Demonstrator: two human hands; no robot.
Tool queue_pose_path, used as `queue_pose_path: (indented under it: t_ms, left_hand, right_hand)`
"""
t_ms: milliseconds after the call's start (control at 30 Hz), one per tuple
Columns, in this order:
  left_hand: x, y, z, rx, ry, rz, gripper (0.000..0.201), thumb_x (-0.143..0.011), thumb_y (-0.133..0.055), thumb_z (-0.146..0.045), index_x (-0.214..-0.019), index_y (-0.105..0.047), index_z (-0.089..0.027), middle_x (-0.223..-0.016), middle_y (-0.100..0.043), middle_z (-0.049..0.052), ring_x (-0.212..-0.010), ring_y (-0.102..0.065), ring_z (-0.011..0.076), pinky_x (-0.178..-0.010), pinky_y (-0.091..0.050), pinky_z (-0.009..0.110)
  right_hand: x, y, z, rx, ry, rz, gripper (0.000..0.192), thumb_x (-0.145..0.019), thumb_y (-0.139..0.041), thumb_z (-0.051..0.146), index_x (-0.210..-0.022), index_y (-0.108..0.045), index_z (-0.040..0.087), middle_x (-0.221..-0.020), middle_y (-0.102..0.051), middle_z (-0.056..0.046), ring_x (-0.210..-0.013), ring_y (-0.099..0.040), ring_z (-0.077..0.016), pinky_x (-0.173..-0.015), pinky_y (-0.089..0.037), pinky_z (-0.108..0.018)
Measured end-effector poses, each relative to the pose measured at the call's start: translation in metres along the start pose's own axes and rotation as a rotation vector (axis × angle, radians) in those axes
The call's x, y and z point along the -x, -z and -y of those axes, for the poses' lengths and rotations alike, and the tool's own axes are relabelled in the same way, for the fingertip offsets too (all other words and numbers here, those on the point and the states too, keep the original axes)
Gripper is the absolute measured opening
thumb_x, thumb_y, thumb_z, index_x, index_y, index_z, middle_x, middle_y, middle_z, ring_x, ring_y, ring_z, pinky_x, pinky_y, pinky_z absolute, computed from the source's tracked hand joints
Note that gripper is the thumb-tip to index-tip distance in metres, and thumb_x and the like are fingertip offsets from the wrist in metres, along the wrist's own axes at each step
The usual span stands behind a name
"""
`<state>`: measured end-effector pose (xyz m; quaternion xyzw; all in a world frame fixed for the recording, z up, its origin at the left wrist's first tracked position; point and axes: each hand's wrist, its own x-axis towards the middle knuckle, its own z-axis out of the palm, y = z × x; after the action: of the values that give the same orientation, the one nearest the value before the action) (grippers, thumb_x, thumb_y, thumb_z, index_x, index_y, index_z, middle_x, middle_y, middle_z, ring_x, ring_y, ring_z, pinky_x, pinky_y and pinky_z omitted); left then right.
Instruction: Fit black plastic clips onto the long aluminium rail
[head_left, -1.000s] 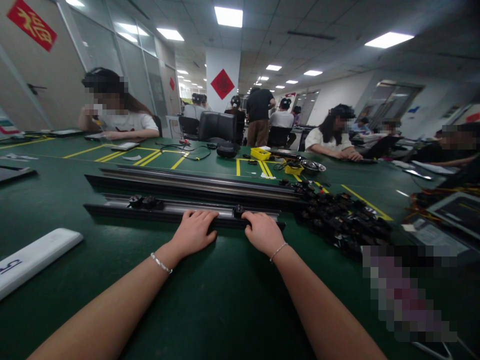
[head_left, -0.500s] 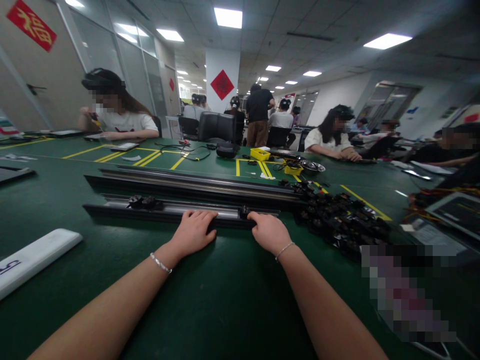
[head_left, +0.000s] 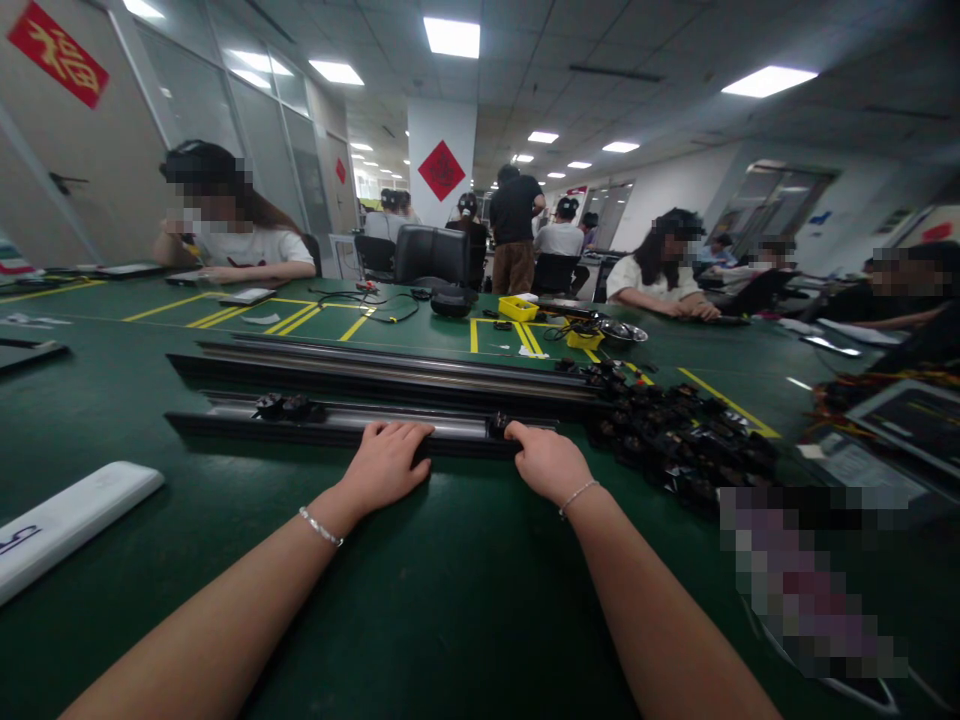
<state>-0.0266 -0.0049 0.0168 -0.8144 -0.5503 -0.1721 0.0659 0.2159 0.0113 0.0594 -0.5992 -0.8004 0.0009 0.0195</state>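
- Rail (head_left: 337, 428): the near one of two long dark rails lies flat on the green table (head_left: 450, 600), running left to right in front of the person; the second rail (head_left: 375, 365) lies parallel just behind it.
- Two small black clips (head_left: 289, 406) sit on the near rail well left of the hands, in the same place as a second ago.
- Left hand (head_left: 386, 462): unchanged from a second ago. It rests palm down on the near edge of the rail, fingers together and curled over the top, pressing the rail to the table. The forearm lies low over the table, a thin bracelet at the wrist.
- Black slider (head_left: 500, 425): this small part has travelled rightward along the rail over the last second and now sits close to the rail's right end.
- Right hand (head_left: 547, 462): it has moved rightward with the slider, so the hands are farther apart. Fingers are bent and closed narrowly on the slider, thumb hidden below; wrist slightly raised.
- Pile of black parts (head_left: 682, 445): heaped just right of the rail's end, near the right hand, untouched.
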Motion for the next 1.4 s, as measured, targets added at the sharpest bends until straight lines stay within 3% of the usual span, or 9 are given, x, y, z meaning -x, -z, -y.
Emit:
queue_pose_path:
  t_ms: [700, 1400]
  left_hand:
    - [0.0, 0.001, 0.0, 0.003, 0.001, 0.005, 0.041, -0.08, -0.046, -0.033, -0.119, -0.05, -0.024, -0.119, -0.06, 0.007, -0.108, -0.052, 0.0245, -0.092, -0.03, 0.043]
    - [0.0, -0.001, 0.003, -0.008, -0.015, -0.001, 0.04, -0.08, -0.046, -0.034, -0.118, -0.049, -0.023, -0.119, -0.06, 0.006, -0.107, -0.053, 0.0237, -0.091, -0.03, 0.043]
  right_hand:
    - [0.005, 0.01, -0.036, -0.009, -0.082, 0.16, 0.051, -0.075, -0.04, 0.015, -0.12, -0.052, 0.035, -0.113, -0.061, -0.004, -0.099, -0.058, -0.0222, -0.075, -0.041, -0.032]
    - [0.011, 0.014, -0.046, 0.02, -0.116, 0.231, 0.057, -0.074, -0.039, 0.011, -0.125, -0.045, 0.037, -0.113, -0.058, -0.007, -0.1, -0.056, -0.0242, -0.077, -0.04, -0.035]
